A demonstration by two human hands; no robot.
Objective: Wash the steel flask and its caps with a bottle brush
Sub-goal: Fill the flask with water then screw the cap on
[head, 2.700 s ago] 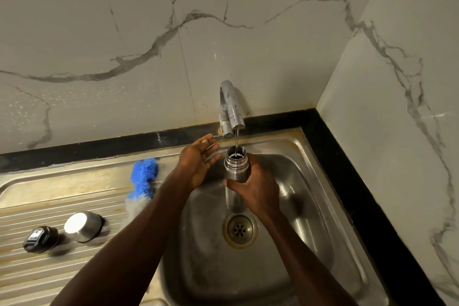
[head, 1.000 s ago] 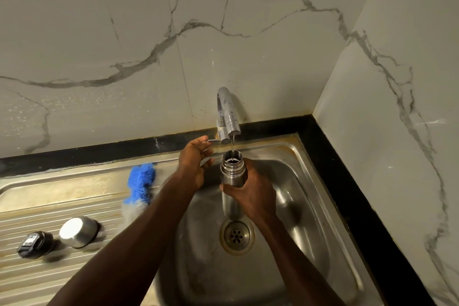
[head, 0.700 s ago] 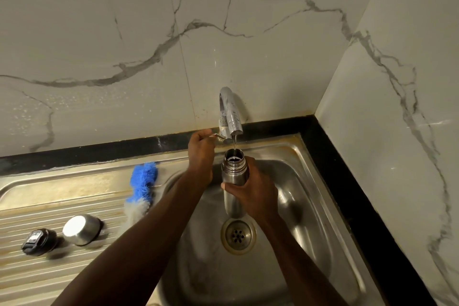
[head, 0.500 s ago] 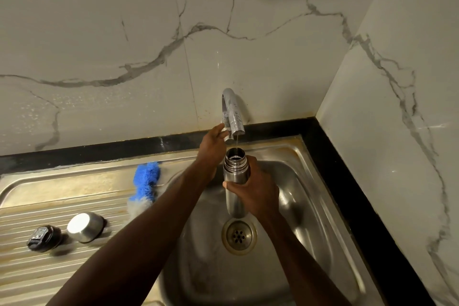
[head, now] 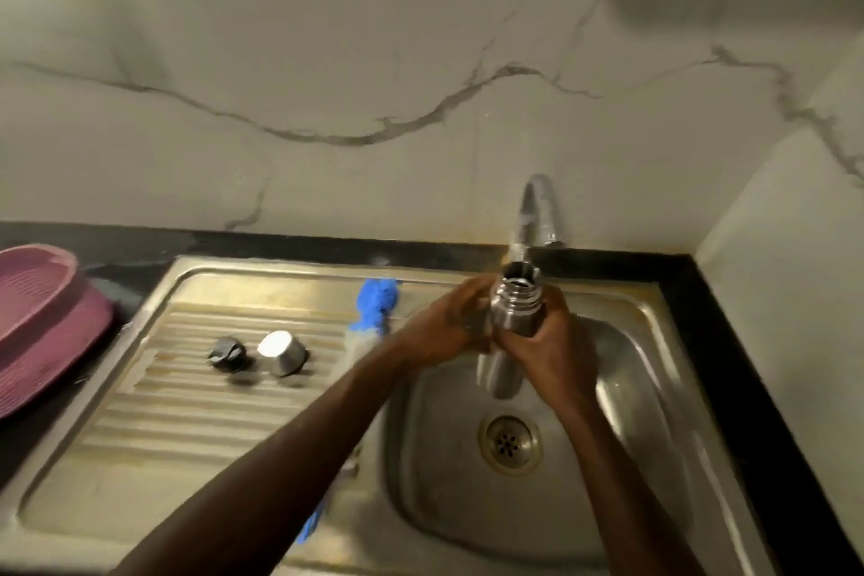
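Steel is what both your hands are wrapped round: the right hand (head: 544,344) curls about the flask (head: 507,332) from its far side, and the left hand (head: 444,327) closes on the near side, so the two meet around the upper body just below the threaded neck. You hold the flask upright over the basin, mouth open and directly under the tap (head: 533,220); motion blur hides whether water is running. My read is that you are early in the job: the flask looks to be at the filling or rinsing stage, and the scrubbing is all still ahead. To the left of your left hand the brush (head: 376,299) lies untouched on the drainboard (head: 187,412), its blue tuft soft and shaggy, paler bristles below it, the handle passing under your forearm. Further left sit the two caps, just beside each other and not yet washed as far as I can judge: a steel cap (head: 282,353), smooth, cup-shaped and shiny on its flat top, and a black cap (head: 228,355), small, round and matte. The drainboard is ribbed and stained with rusty streaks. Below your hands the sink (head: 654,388) is brushed metal with a round perforated drain (head: 508,443). Far left, a pink basket (head: 42,323) shows a woven plastic texture. Behind everything stands glossy veined marble wall (head: 327,61).
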